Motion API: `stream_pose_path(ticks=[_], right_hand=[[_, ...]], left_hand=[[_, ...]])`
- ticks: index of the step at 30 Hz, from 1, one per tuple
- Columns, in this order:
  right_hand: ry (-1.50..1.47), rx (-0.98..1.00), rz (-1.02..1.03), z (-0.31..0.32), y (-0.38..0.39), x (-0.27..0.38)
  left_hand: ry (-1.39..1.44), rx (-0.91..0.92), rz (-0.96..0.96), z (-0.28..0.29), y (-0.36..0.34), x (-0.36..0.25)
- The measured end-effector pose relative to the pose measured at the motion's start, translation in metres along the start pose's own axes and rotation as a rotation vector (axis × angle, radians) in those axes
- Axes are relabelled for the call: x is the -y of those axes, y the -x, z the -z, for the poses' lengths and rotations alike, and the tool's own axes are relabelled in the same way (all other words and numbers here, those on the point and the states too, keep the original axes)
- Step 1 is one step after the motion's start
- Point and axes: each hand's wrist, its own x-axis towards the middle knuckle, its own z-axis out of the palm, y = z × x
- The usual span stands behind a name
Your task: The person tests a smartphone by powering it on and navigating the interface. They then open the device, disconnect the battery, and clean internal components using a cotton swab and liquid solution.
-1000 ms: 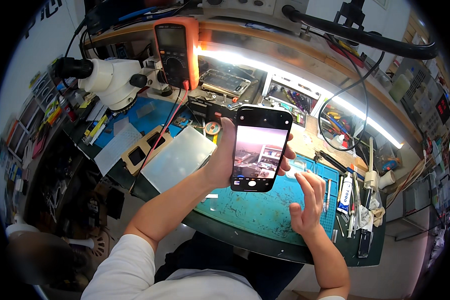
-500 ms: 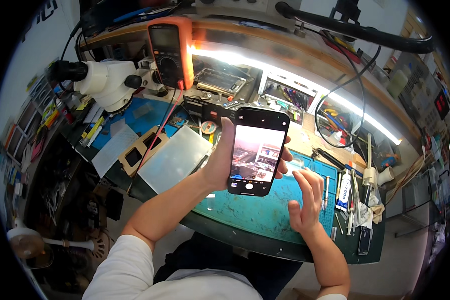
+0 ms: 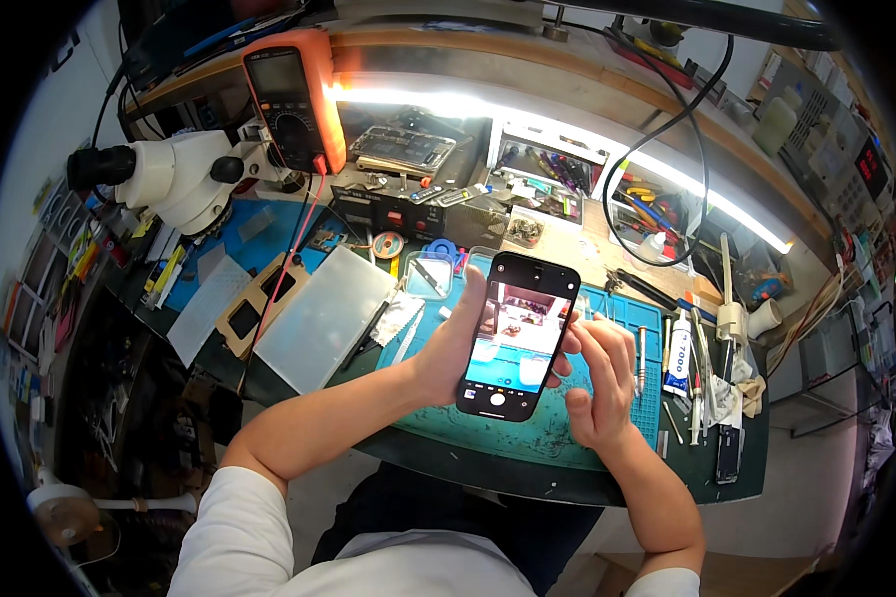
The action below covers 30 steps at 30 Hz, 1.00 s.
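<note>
A dark smartphone (image 3: 515, 343) is held upright above the workbench, tilted slightly to the right. Its lit screen displays a camera picture of the bench with a round white shutter button below. My left hand (image 3: 446, 348) is closed around it, thumb along the left edge and fingertips showing at the right edge; the palm is hidden behind it. Close by the phone's right edge is my right hand (image 3: 604, 383), fingers loosely bent and thumb apart, holding nothing. I cannot tell whether its index fingertip touches the phone. Under both hands lies a teal work mat (image 3: 448, 438).
Left of the mat lie a translucent sheet (image 3: 326, 318) and a wooden holder (image 3: 241, 320). A microscope (image 3: 184, 179) and an orange multimeter (image 3: 319, 109) stand behind. On the right are a white-and-blue tube (image 3: 678, 353), tweezers and syringes. A black cable (image 3: 702, 169) loops down above.
The phone and my left hand have come lower, and the view has shifted. The phone's screen picture now includes the teal mat. My right hand has moved closer to the phone's right edge.
</note>
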Motion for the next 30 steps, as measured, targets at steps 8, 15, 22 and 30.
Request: stream_pose_path(ticks=[8,15,22,30], right_hand=[[-0.003,-0.002,0.008,0.0,-0.001,0.0],[0.004,-0.015,-0.014,0.0,-0.001,0.002],[0.153,-0.06,0.119,0.003,0.001,0.013],[0.138,0.098,0.27,0.001,0.001,0.027]], left_hand=[[-0.027,-0.007,-0.002,0.0,0.001,-0.001],[-0.027,-0.002,-0.003,-0.001,0.0,-0.001],[-0.112,-0.154,-0.052,-0.006,-0.003,-0.009],[-0.074,-0.104,-0.058,-0.004,-0.002,-0.008]])
